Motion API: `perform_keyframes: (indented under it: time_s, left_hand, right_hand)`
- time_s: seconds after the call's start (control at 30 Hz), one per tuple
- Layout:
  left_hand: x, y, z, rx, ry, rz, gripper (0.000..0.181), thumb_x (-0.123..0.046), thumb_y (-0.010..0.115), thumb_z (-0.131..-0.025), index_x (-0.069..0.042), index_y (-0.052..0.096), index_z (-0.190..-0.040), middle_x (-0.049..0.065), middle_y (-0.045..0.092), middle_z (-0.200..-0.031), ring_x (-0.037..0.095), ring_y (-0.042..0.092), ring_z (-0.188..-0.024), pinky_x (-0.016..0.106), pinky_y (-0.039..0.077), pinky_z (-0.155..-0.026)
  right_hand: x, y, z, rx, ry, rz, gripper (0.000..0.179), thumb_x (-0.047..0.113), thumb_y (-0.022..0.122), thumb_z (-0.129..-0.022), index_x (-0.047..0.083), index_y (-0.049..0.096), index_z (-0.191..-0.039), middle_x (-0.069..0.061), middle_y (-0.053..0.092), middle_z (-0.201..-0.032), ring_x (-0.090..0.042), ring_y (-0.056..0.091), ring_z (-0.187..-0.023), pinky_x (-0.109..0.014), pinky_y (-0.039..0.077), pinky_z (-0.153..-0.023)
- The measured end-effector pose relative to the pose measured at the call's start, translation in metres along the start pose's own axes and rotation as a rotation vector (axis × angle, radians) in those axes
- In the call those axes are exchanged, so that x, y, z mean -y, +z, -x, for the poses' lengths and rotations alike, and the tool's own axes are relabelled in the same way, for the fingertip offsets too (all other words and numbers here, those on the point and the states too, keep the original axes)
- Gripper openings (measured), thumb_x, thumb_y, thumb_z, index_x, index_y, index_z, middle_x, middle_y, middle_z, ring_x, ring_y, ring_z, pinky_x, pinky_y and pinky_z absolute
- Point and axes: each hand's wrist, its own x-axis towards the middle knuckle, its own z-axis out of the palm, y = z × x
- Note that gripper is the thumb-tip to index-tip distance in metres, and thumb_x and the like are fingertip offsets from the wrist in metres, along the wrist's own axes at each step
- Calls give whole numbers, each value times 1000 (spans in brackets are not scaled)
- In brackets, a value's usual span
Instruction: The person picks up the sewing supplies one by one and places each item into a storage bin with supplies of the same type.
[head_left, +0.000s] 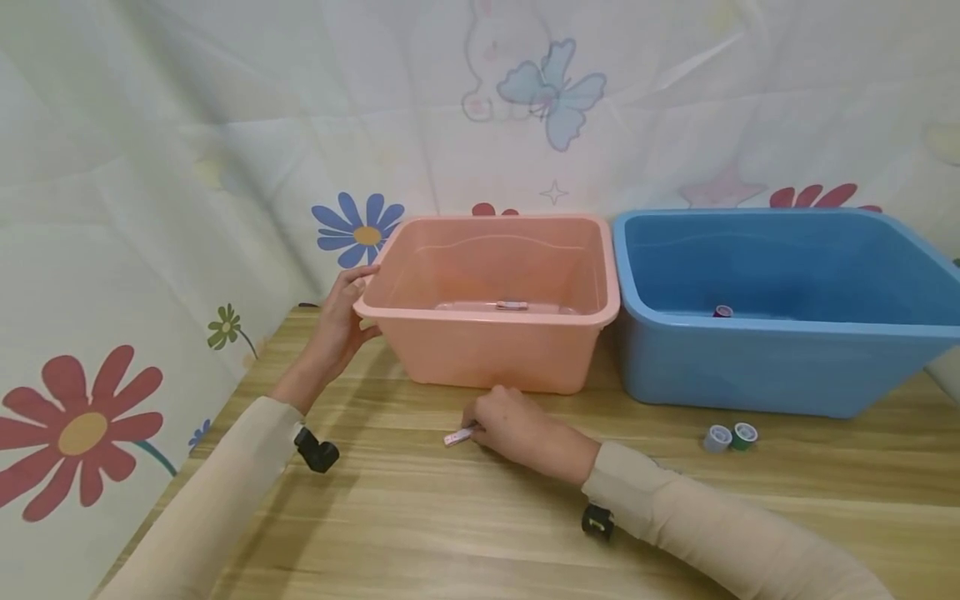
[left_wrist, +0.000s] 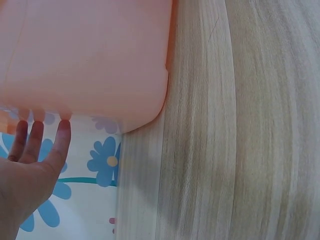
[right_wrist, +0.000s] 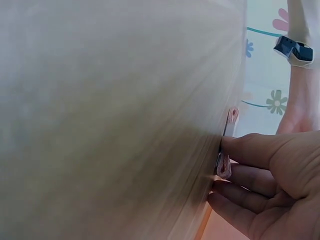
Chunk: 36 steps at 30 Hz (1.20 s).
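A small, flat pink strip (head_left: 459,436), folded with rounded looped ends, is pinched in my right hand (head_left: 517,429), low over the wooden table before the pink tub (head_left: 487,350). The thumb lies across the strip (right_wrist: 233,116) in the right wrist view. My left hand (head_left: 341,321) is at the tub's left side, one finger at the rim. In the left wrist view, fairly straight fingers (left_wrist: 62,137) touch the tub's wall (left_wrist: 90,65) with their tips. A similar small pink piece (head_left: 512,306) lies inside the tub.
To the right, close beside the pink tub, stands a larger blue tub (head_left: 735,367) with a small red spool (head_left: 722,311) inside. A white spool (head_left: 717,438) and a green one (head_left: 744,436) stand on the table in front of it. A patterned curtain (head_left: 262,133) hangs behind.
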Motion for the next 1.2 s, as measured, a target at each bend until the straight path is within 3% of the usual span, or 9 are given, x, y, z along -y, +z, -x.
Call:
perform_keyframes:
  time_s: [0.27, 0.57, 0.73, 1.2]
  left_hand:
    - [0, 2, 1, -21, -12, 7, 29, -31, 41, -108, -27, 49, -136, 7, 45, -143, 23, 54, -112, 38, 53, -82]
    - [0, 1, -1, -40, -16, 5, 29, -33, 43, -107, -28, 50, -134, 3, 46, -140, 21, 53, -114, 39, 53, -84]
    - [0, 0, -1, -40, -18, -1, 29, -35, 44, -106, -29, 50, -134, 2, 44, -142, 22, 52, -118, 40, 53, -85]
    - [0, -1, 0, -21, -11, -11, 31, -35, 43, -106, -28, 48, -136, 3, 45, -143, 23, 52, -119, 40, 53, -86]
  right_hand:
    - [-3, -2, -3, -13, -16, -13, 9, 10, 78, -88, 13, 81, -95, 2, 76, -86, -9, 60, -67, -25, 52, -60]
    - [-12, -11, -6, -101, 40, -134, 6, 14, 81, -84, 12, 81, -90, 6, 71, -77, -9, 53, -66, -23, 46, -61]
    - [-15, -14, -7, -106, 49, -184, 9, 10, 78, -84, 11, 81, -92, 5, 73, -83, -8, 54, -69, -22, 46, -63]
    - [-20, -20, -1, -92, 37, -165, 6, 12, 84, -83, 9, 80, -87, 4, 73, -80, -6, 60, -73, -22, 51, -69]
